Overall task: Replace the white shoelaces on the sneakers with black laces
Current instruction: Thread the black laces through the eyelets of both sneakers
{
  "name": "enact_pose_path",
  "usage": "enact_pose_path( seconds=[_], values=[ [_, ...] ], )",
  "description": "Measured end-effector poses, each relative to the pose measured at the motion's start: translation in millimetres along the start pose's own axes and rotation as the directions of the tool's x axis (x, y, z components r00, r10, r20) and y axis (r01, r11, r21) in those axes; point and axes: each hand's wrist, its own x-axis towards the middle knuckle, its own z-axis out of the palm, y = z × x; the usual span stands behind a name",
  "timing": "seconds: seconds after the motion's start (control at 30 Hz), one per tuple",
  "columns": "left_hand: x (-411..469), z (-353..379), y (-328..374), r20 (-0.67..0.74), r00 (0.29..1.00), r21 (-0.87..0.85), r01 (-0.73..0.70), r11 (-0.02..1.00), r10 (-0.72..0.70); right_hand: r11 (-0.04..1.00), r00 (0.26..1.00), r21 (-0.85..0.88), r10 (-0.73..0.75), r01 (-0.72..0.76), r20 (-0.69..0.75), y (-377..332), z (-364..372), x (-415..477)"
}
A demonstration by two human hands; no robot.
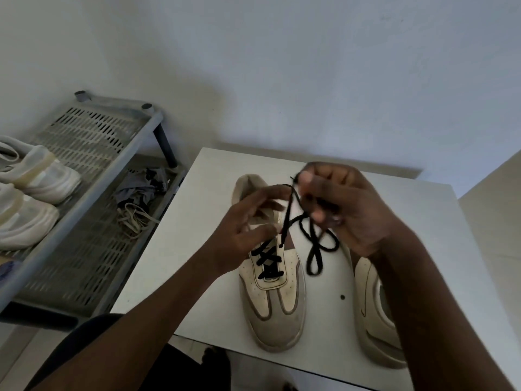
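A cream sneaker (pixel 277 309) stands upright on the white table (pixel 180 258), toe toward me. A black lace (pixel 269 259) crosses its lower eyelets. My left hand (pixel 251 221) hovers over the tongue and pinches one lace strand near its top. My right hand (pixel 342 204) is raised above the shoe and pinches the other lace end. A long loop of black lace (pixel 317 249) hangs from it down to the table. A second cream sneaker (pixel 375 311) lies on its side at the right, partly hidden by my right forearm.
A grey slatted shoe rack (pixel 93 170) stands left of the table. Two pale sneakers (pixel 33 193) sit on its top shelf. White laces (pixel 135 218) and a grey cloth (pixel 141 187) lie on the lower shelf. A wall rises right behind the table.
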Motion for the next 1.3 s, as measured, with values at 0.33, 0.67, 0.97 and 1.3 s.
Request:
enact_pose_path(
  seconds=[0.33,0.67,0.97,1.3],
  values=[
    [9,-38,-13,-0.618,0.683,-0.447,0.103,0.888,-0.39,0.966,0.985,0.214,-0.119,0.144,-0.125,-12,-24,-9],
    [9,-39,-18,-0.761,0.547,-0.1,0.432,0.896,-0.349,0.968,0.836,-0.249,-0.129,-0.01,-0.533,8,-12,8],
    [0,-8,-9,-0.073,0.958,0.47,-0.212,0.857,0.277,0.798,0.954,-0.523,0.232,-0.299,-0.191,24,25,10],
    [6,-14,-13,-0.332,0.942,0.082,0.087,0.993,-0.055,0.952,0.98,-0.271,0.101,-0.145,-0.169,17,4,9]
  ],
)
